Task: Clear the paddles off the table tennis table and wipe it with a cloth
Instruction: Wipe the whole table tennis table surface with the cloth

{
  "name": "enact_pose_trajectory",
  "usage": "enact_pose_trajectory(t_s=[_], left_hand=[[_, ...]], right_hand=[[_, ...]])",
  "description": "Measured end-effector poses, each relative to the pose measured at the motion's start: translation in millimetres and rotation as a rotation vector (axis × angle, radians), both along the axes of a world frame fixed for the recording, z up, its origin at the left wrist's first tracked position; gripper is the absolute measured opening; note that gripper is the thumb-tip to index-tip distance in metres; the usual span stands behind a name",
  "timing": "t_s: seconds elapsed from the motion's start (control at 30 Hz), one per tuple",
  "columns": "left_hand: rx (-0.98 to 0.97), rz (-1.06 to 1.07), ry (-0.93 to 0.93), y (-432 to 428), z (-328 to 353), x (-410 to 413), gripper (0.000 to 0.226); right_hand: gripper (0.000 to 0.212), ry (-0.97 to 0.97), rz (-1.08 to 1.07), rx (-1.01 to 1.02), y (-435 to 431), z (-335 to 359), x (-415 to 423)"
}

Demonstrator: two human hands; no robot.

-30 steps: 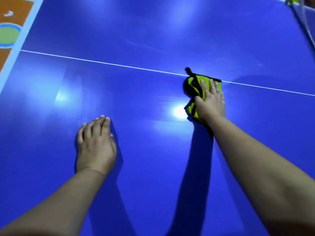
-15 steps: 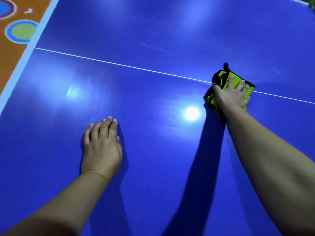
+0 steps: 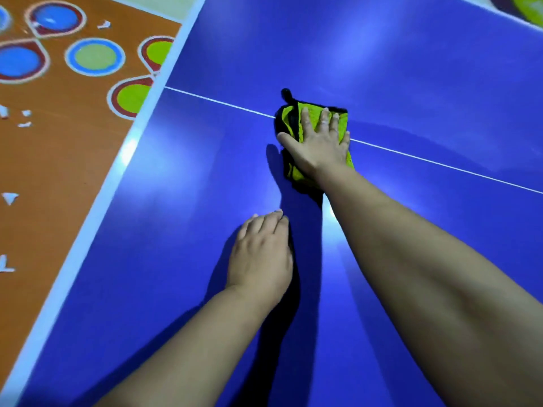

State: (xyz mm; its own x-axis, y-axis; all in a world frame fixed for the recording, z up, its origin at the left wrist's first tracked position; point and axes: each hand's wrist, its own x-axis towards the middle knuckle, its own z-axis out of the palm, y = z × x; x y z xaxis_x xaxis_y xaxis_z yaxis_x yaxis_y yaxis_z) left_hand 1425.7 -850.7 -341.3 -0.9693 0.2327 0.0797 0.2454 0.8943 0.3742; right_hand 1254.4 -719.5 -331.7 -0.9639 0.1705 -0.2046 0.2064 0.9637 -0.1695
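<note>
Cloth [image 3: 288,123], yellow-green with dark edging, lies bunched on the blue desk [image 3: 411,83], right over the thin white line [image 3: 223,101] that crosses the surface. Most of the cloth is covered by the right hand [image 3: 318,148], so its full outline and folds cannot be made out. Only a strip on the far-left side, slivers between the fingers, and a patch beside the wrist show. A small dark tab [image 3: 285,94] sticks out from its far corner, too blurred to identify. The white line vanishes under the cloth and reappears on the right side of the hand. The right hand lies palm down on the cloth, fingers straight and slightly spread, thumb stretched out to the left onto the cloth's edge, pressing rather than gripping. The left hand [image 3: 260,259] rests flat on the bare desk nearer the person, fingers together and holding nothing; its thumb is hidden. The 2 hands are apart, the left one just short of the cloth and not touching it. Bright glare blurs parts of the desk. At the left, past the desk's pale edge band [image 3: 117,171], an orange floor [image 3: 58,157] with coloured circles is cut off by the frame. A green shape [image 3: 529,7] in the top right corner is mostly out of view.
</note>
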Motion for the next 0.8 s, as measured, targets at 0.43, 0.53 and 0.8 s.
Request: enact_pose_trajectory(t_s=[0.43,0.53,0.8], left_hand=[[0.069,0.505,-0.045,-237.8,-4.1,-18.6,0.057],[0.108,0.522,-0.078,-250.0,0.0,-7.2,0.055],[0.208,0.542,-0.132,-251.8,8.6,19.9,0.057]], right_hand=[[0.067,0.022,0.428,0.037,-231.3,-9.0,6.0],[0.066,0.026,0.551,0.041,-251.5,-10.7,49.3],[0.069,0.047,0.672,0.016,-210.5,-11.7,126.4]])
